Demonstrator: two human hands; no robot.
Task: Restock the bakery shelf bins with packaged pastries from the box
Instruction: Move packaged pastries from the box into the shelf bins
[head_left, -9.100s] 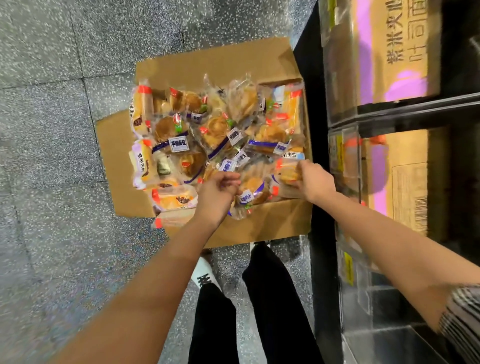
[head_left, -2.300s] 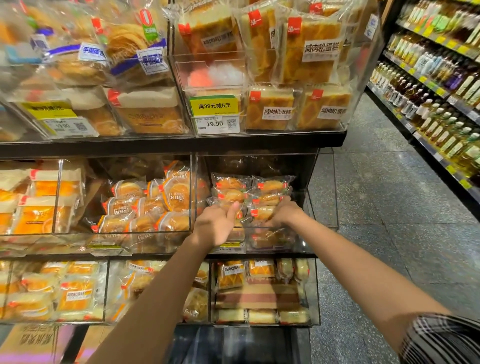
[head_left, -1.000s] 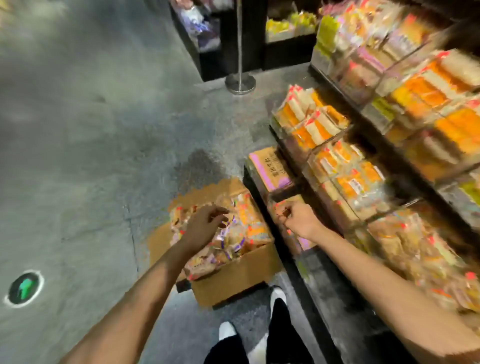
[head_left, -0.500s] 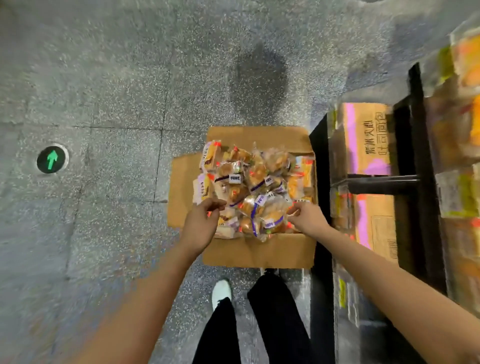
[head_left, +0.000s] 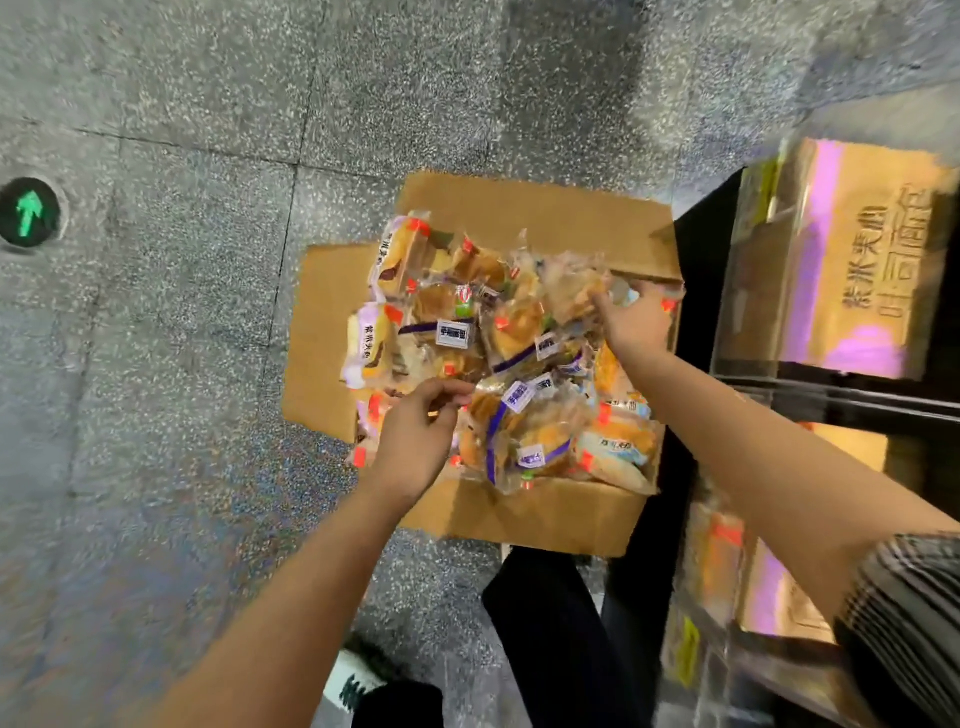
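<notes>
Packaged pastries (head_left: 498, 358) are heaped in an open cardboard box (head_left: 540, 519) set on a speckled grey floor (head_left: 156, 415), at the centre of the view. The heap fills the box from 9 o'clock to 3 o'clock, with clear wrappers, red corner tags and white labels facing up.

The left hand (head_left: 415, 441) is held over the 7 o'clock corner of the heap, fingers curled, fingertips touching the wrappers; whether a pack is already pinched cannot be told. The right hand (head_left: 636, 322) is reached to the 2 o'clock corner, fingers bent onto a crinkled wrapper there; a firm hold cannot be confirmed, since the view is blurred.

A large purple-banded pack (head_left: 524, 441) lies just beside the left fingertips, toward 3 o'clock, its long axis running roughly 12 to 6. It is judged nearer to the left hand than to the right.

Dark shelving (head_left: 701, 312) with brown stock cartons (head_left: 841, 280) stands at 3 o'clock, touching or just beside the box. A green arrow marker (head_left: 28, 213) is set in the floor at 9 o'clock.
</notes>
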